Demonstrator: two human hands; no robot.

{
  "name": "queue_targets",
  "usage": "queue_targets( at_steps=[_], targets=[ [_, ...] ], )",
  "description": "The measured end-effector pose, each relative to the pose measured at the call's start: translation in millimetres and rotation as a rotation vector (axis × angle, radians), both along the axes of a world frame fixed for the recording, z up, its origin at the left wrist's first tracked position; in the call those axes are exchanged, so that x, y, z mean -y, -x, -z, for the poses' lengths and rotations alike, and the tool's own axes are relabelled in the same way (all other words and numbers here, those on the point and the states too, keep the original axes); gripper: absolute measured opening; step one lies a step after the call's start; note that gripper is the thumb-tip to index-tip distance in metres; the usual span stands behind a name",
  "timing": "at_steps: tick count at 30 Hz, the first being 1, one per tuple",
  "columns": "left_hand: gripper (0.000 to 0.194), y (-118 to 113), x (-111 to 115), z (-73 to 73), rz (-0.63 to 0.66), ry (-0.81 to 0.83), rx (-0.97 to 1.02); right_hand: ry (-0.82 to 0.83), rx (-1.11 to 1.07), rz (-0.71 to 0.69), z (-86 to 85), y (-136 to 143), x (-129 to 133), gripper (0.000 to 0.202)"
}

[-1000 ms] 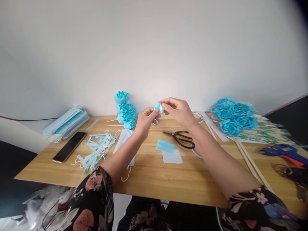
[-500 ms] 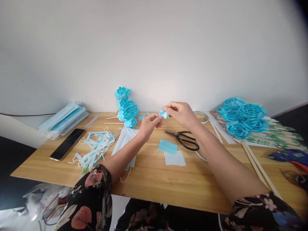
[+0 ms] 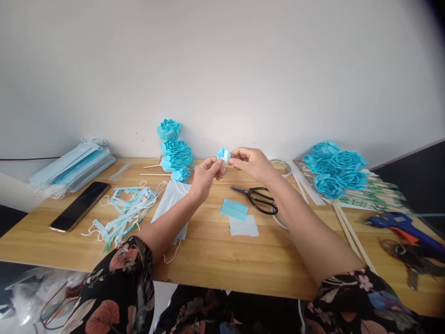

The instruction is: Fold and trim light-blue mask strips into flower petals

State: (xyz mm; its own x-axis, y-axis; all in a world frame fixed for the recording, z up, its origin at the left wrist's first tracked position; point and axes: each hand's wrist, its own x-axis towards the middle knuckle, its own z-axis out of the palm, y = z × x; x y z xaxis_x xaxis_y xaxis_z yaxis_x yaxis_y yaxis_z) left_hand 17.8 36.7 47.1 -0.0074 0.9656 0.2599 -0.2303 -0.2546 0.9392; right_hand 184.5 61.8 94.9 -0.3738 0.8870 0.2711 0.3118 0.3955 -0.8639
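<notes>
Between my hands, above the back of the table, is a small folded blue-and-white piece (image 3: 223,154). The fingers of my left hand (image 3: 207,176) pinch its lower left side. My right hand (image 3: 251,162) grips its right edge between thumb and fingertips. Nearer to me, a blue rectangle (image 3: 234,209) overlaps a white rectangle (image 3: 244,225) on the wood. Black-handled scissors (image 3: 257,198) lie to the right of them, partly behind my right forearm. A face mask (image 3: 167,199) lies partly under my left forearm.
Blue flowers on sticks (image 3: 176,155) stand left of my hands; more blue flowers (image 3: 335,167) lie at the right. A mask stack (image 3: 73,167), phone (image 3: 80,206) and cut strips (image 3: 128,213) are at the left. A blue glue gun (image 3: 399,225) and tape roll (image 3: 285,167) are at the right.
The view has shifted a little to the right. Both hands and the folded piece sit slightly higher, and the piece is turned, showing more of its blue folds and a white patch.
</notes>
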Motion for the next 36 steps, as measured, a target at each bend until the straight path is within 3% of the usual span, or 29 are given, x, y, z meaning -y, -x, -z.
queue_targets(
  at_steps=[12, 25, 31, 36],
  targets=[
    [0.033, 2.7, -3.5, 1.1, -0.075, -0.025, -0.039, 0.027, 0.010, -0.048, -0.4, -0.8, 1.2, 0.023],
    [0.033, 2.5, -3.1, 1.2, -0.068, -0.027, -0.057, -0.038, 0.104, -0.053, 2.1, 1.8, 3.0, 0.018],
    [0.034, 2.7, -1.2, -2.2, -0.067, -0.034, -0.107, 0.024, -0.034, -0.072, -0.6, 3.1, 5.1, 0.029],
    [0.044, 3.5, -2.3, 0.4, -0.064, -0.067, -0.089, -0.011, -0.028, -0.004, -0.5, 4.1, 4.9, 0.021]
  ],
)
